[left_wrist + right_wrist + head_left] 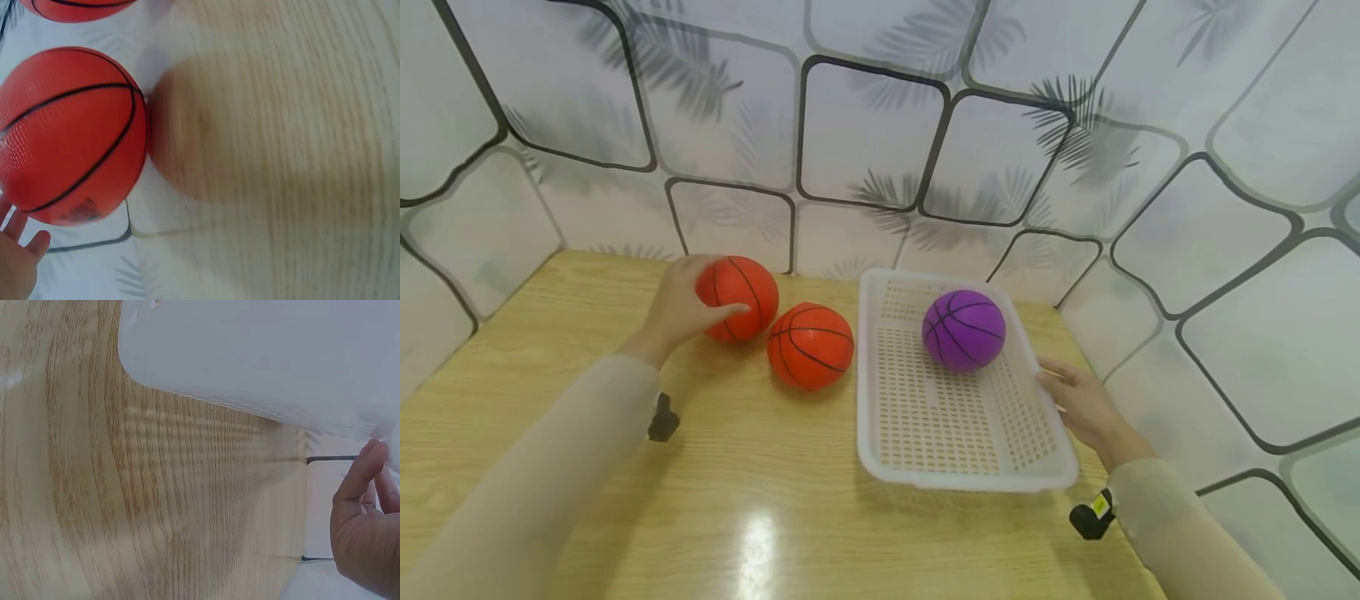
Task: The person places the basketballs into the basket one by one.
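Head: left hand [681,310] at red ball [747,292], thumb and fingers apart, ball at its 3 o'clock. Other ball [810,346] beside that, at 4. Right hand [1084,408] pinches basket [940,425], which lies at its 9; purple ball [964,331] inside. Left wrist: red ball at hand's 1. Right wrist: basket at hand's 11.

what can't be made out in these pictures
- Head view: part of the left red ball, hidden behind the left hand.
- Left wrist view: most of the other red ball, past the top edge.
- Left wrist view: dark print on the left red ball, too blurred.
- Right wrist view: part of the white basket, past the top edge.
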The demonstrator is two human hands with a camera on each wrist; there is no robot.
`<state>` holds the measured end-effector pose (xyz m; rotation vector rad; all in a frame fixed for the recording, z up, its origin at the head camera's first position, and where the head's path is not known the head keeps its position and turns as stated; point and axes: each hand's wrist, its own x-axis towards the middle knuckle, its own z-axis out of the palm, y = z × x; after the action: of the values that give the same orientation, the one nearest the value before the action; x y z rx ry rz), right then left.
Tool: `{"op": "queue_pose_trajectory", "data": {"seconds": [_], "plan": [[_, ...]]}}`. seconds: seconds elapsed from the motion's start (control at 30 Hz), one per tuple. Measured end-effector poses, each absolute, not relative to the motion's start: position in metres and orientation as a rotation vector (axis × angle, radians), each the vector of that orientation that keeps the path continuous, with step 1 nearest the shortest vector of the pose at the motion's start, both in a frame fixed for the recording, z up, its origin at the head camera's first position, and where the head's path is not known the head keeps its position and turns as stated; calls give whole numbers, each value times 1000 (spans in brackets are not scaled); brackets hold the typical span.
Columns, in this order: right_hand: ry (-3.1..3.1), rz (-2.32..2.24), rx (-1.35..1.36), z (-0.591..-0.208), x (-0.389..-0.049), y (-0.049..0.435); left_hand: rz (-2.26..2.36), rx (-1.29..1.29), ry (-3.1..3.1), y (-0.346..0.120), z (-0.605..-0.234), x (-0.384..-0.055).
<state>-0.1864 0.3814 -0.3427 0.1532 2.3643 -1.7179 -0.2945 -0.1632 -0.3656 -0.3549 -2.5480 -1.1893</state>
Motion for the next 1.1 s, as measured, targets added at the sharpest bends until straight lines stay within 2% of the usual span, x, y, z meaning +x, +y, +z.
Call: {"op": "queue_pose_trajectory", "data": {"seconds": [0.17,1.1], "plan": [[2361,-1722,156,-344,-187,383,-1214,-297,-2634,-169,-370,-294],[2371,-1723,187,-347,-188,385,-1224,-336,-2597,-185,-385,-303]]}}
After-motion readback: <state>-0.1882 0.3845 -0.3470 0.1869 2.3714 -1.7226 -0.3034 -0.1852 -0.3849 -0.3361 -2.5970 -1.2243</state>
